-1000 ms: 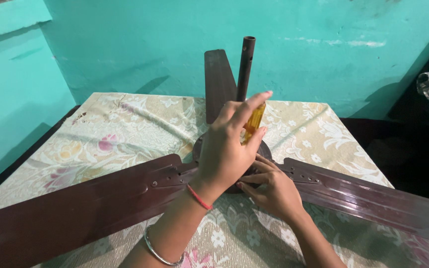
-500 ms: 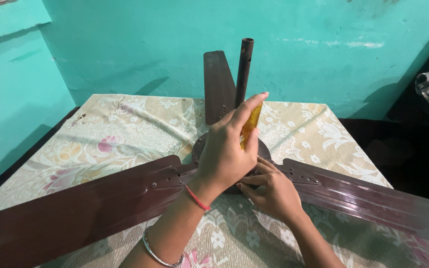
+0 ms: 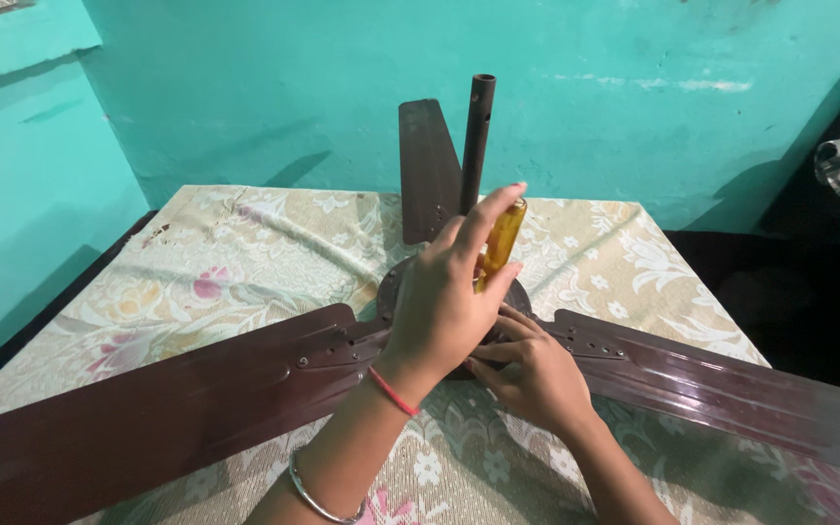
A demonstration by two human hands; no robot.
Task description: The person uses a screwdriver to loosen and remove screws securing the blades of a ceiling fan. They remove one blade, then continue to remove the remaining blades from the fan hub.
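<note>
Observed: a brown ceiling fan (image 3: 410, 321) lay on the desk (image 3: 245, 262), which was covered by a floral cloth. All positions below are given relative to the fan's round motor hub (image 3: 391, 287).

Left hand (image 3: 439, 301): positioned directly over the hub, grip closed around the yellow translucent handle of a screwdriver (image 3: 498, 241). The handle stood nearly upright, tilted slightly, above the hub; the index finger stretched up along it. The tool's tip was hidden behind the hand. A red thread and a metal bangle (image 3: 315, 498) sat on that wrist and forearm.

Right hand (image 3: 534, 374): on the near right edge of the hub, fingers curled and pressing against the housing. Whether it pinched anything small could not be told.

The dark downrod (image 3: 475, 141) rose from the hub's centre, just behind the screwdriver. Three blades spread from the hub: one to the near left (image 3: 148, 418), one to the right (image 3: 731, 389), one pointing away toward the teal wall (image 3: 427, 165).
</note>
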